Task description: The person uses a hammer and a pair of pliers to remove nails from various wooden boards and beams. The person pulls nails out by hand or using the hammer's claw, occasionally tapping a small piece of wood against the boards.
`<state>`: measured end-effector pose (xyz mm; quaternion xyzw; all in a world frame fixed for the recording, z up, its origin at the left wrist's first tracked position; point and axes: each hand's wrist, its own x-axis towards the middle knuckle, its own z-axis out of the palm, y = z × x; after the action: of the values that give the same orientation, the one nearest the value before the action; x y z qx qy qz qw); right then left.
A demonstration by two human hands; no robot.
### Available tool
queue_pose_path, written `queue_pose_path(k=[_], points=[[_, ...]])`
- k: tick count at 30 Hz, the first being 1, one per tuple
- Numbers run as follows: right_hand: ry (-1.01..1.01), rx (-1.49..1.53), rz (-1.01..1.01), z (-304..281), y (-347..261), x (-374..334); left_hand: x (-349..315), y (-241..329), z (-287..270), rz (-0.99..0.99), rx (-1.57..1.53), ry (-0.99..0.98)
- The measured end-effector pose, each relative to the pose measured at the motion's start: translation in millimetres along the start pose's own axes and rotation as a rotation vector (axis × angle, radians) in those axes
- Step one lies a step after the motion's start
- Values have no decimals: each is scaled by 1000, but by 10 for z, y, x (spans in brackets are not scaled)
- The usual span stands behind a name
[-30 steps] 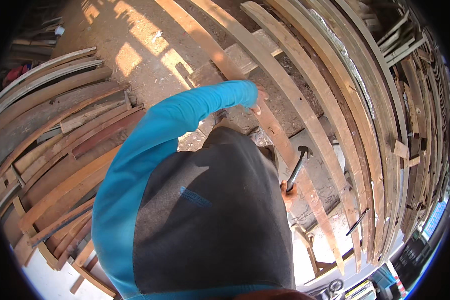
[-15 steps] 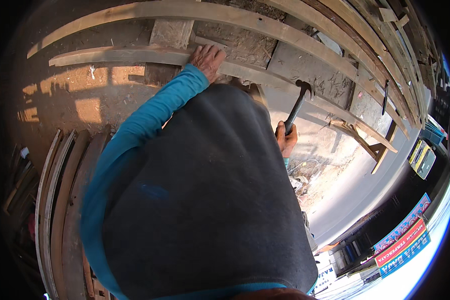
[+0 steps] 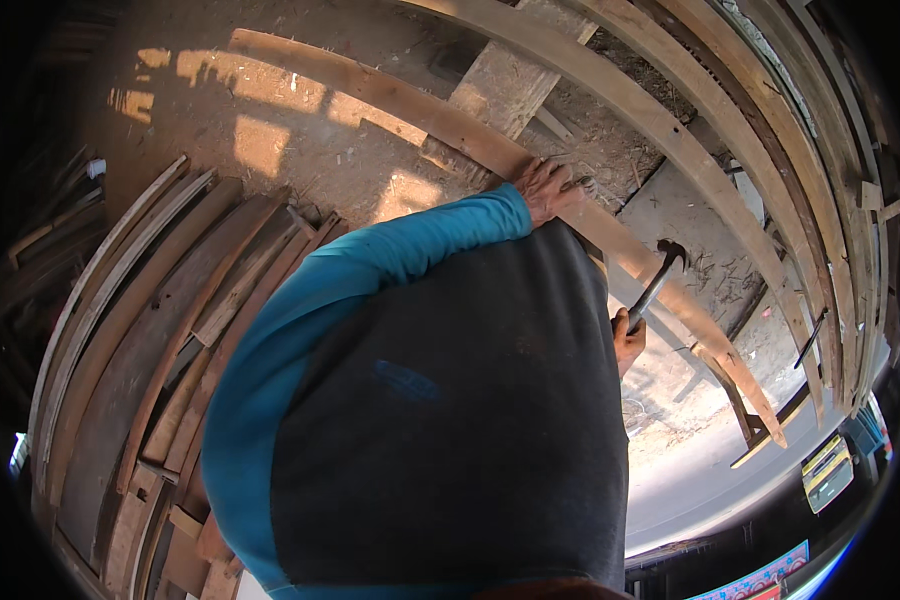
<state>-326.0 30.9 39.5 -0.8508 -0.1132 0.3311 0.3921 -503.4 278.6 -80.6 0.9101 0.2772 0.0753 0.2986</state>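
My left hand is closed over a long wooden plank, its fingers bent across the board. The plank runs slantwise in front of my body, from the upper left down to the lower right. In my right hand, partly hidden behind my dark-fronted shirt, is a claw hammer. Its head points up and away from me and appears over the plank, to the right of my left hand. Whether the hammer touches the plank I cannot tell.
More long planks lie beyond, over a wide crossboard. Stacked boards stand at my left. A small wooden support is by the plank's right end. A grey road and a yellow vehicle show at lower right.
The view has turned, so things sit differently in the picture. The held plank shows more of its broad face and lies farther from the neighbouring plank. The hammer remains in my right hand.
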Motion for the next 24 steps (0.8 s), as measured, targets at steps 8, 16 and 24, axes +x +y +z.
queue_pose_path(k=[8, 16, 24], points=[[-45, -311, 14, 41, -264, -57, 16, 78, -308, -54, -40, 96], [-49, -224, 65, -184, -204, -93, 174, 166, -269, 60, 69, 109], [-69, -111, -174, 24, -139, 119, 47, 33, -258, 0, 128, 103]])
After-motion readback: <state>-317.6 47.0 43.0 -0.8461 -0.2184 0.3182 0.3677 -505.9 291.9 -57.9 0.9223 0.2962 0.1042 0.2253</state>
